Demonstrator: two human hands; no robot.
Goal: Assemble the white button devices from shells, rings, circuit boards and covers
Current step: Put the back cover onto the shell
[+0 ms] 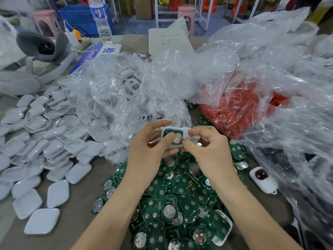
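Both of my hands hold one white shell [183,135] with a green circuit board [177,137] seated in it, above the middle of the table. My left hand [149,147] grips the shell from the left, its thumb pressing on the board. From the right, my right hand [207,150] pinches the shell's edge. A heap of green circuit boards [178,201] lies under my wrists. White covers [45,150] are spread over the left of the table. An open clear bag of white shells [126,91] sits behind my hands, and a bag of red rings [239,109] lies to the right.
One assembled white device with a red button [263,179] lies at the right, under crumpled clear plastic [288,78]. A grey headset [39,56], a water bottle [100,20], a blue sign [93,53] and a paper note [169,40] stand at the back.
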